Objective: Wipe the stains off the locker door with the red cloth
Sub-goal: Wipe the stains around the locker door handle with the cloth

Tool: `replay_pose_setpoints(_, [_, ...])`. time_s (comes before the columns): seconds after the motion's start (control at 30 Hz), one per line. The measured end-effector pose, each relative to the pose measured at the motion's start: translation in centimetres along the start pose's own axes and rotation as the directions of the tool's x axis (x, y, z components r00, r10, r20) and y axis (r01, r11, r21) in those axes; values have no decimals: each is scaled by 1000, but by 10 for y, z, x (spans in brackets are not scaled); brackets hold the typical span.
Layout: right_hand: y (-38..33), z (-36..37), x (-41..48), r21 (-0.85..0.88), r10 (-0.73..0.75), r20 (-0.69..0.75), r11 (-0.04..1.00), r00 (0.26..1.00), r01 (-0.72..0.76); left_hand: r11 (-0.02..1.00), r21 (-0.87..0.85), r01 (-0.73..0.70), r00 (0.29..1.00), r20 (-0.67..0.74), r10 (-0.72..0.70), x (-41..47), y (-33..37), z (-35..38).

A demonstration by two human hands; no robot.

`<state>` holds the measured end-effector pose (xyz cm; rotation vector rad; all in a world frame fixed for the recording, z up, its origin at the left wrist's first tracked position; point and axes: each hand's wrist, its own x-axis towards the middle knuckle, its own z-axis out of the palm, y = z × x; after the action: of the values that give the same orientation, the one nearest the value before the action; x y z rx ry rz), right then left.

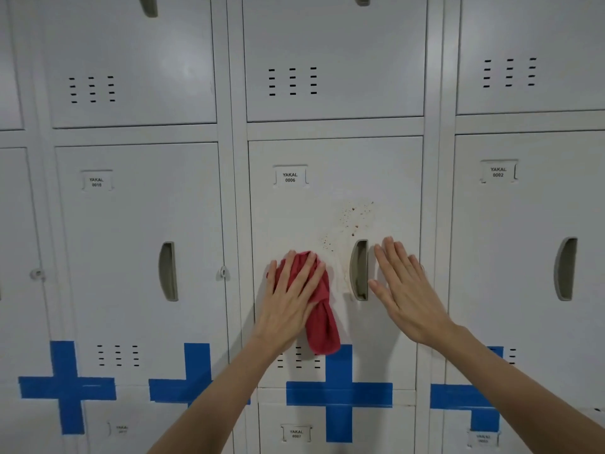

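Fingers spread flat, the left hand [291, 296] is pressing the red cloth [319, 309] against the locker door [327, 194] — the one labelled YAKAL 0006 [290, 177] — with the cloth's tail hanging loose below the palm. The right hand [404, 290] is lying open against the same door, gripping nothing, just right of the recessed handle [359, 270] and close to the door's right edge. Brownish stains [350, 224] are sitting above the cloth and handle; bare door is stretching up toward the label. Blue tape crosses [339, 393] are marking the lower edge.
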<state>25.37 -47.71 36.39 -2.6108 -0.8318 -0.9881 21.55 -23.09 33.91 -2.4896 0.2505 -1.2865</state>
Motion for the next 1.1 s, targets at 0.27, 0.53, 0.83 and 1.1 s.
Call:
replay_pose_setpoints(0.27, [2, 2, 0, 26, -14, -20, 1000, 1000, 14, 998, 48, -26, 987, -159, 33, 64, -27, -34])
replay_pose_setpoints(0.53, [-1, 5, 0, 15, 1, -47, 1000, 999, -1, 955, 232, -184, 962, -157, 223, 101, -34, -53])
replay_pose_setpoints(0.83, [0, 9, 1, 0, 0, -64, 1000, 998, 0, 947, 238, -215, 962, -115, 248, 51, -26, -20])
replay_pose_setpoints(1.1, [-1, 12, 1, -9, -3, -78, 1000, 997, 3, 951, 206, -233, 963, -85, 254, -7, -11, 8])
